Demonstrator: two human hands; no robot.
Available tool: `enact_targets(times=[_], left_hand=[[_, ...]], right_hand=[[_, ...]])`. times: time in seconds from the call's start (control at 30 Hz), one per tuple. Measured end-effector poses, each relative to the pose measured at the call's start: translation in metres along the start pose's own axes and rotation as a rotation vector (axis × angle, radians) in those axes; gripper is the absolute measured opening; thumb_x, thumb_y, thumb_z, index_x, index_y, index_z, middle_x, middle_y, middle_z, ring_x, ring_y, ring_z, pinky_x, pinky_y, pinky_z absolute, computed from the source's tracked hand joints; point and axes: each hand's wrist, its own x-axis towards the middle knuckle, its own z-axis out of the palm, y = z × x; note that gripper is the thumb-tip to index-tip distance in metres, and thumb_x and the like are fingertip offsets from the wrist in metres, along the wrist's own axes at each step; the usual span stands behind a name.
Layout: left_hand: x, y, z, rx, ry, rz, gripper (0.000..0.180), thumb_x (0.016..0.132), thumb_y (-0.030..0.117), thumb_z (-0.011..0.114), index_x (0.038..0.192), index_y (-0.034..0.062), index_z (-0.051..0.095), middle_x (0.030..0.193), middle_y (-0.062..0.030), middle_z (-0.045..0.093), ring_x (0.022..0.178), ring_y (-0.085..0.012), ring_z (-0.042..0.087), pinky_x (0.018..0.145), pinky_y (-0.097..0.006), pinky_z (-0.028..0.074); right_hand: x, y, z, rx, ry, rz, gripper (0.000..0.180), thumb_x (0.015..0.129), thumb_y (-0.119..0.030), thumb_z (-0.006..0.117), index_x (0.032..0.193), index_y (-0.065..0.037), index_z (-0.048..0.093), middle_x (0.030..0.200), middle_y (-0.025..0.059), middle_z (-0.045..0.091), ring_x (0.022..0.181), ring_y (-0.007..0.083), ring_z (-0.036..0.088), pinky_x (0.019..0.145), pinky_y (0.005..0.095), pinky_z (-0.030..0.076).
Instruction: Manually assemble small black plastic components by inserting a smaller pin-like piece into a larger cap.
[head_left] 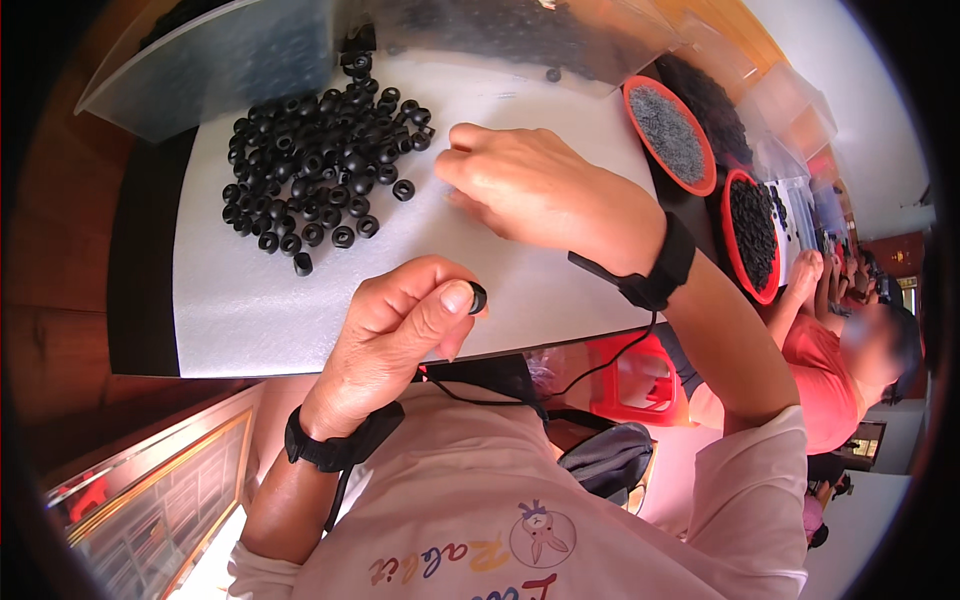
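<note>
A counter carries a loose heap of black rings, seemingly spread for easy picking; beside it a right hand curls, contents hidden from me, while the left hand pinches one small ring, perhaps for control.

The curled right fingers hide whether they grip anything, and the upper edge crops a clear bin.

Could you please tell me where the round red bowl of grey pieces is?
In the head view, the grey-filled bowl is at upper right: right of the right hand, above and left of the red bowl of black pieces.
</note>
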Motion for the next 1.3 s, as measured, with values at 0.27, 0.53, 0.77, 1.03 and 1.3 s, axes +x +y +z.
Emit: enact_targets(times=[0.27,0.53,0.77,1.03,1.3], left_hand=[[0.000,-0.001,-0.002,0.008,0.017,0.024,0.032,0.099,0.032,0.051,0.091,0.0014,0.060,0.065,0.0024,0.049,0.060,-0.0046,0.044,0.057,-0.021,0.038],[0.004,-0.001,-0.001,-0.012,0.020,0.060,0.037,0.101,0.035,0.044,0.097,0.0004,0.057,0.069,0.0004,0.051,0.065,-0.0076,0.045,0.066,-0.022,0.039],[0.002,0.002,0.001,-0.110,0.060,0.030,0.037,0.101,0.036,0.044,0.100,0.0000,0.056,0.073,-0.0022,0.052,0.068,-0.0100,0.047,0.068,-0.023,0.039],[0.003,0.000,0.004,-0.132,0.067,0.030,0.035,0.100,0.035,0.045,0.102,0.0005,0.055,0.075,-0.0024,0.053,0.070,-0.0097,0.047,0.068,-0.023,0.039],[0.003,0.001,0.001,-0.153,0.065,0.050,0.033,0.100,0.033,0.046,0.101,0.0012,0.055,0.075,-0.0020,0.053,0.070,-0.0093,0.047,0.068,-0.023,0.039]], right_hand=[[0.012,0.001,0.003,-0.024,-0.049,-0.018,0.014,0.068,0.006,0.057,0.082,0.004,0.053,0.086,0.0180,0.056,0.079,0.0380,0.058,0.065,0.0443,0.046],[0.003,0.008,-0.002,0.331,0.076,0.125,0.010,0.074,0.001,0.058,0.083,0.002,0.061,0.078,0.0160,0.062,0.068,0.0291,0.061,0.059,0.0368,0.050],[-0.027,-0.028,-0.031,1.112,0.044,0.402,0.013,0.087,-0.012,0.063,0.086,0.002,0.061,0.071,0.0011,0.062,0.064,0.0069,0.055,0.055,0.0248,0.046],[-0.039,-0.042,-0.014,1.216,0.090,0.227,0.007,0.091,-0.002,0.058,0.095,0.004,0.060,0.083,0.0045,0.063,0.077,0.0098,0.060,0.069,0.0246,0.047],[-0.052,-0.052,-0.018,0.829,0.218,-0.043,0.034,0.083,0.006,0.048,0.116,0.004,0.055,0.081,0.0102,0.064,0.067,0.0272,0.057,0.060,0.0348,0.047]])
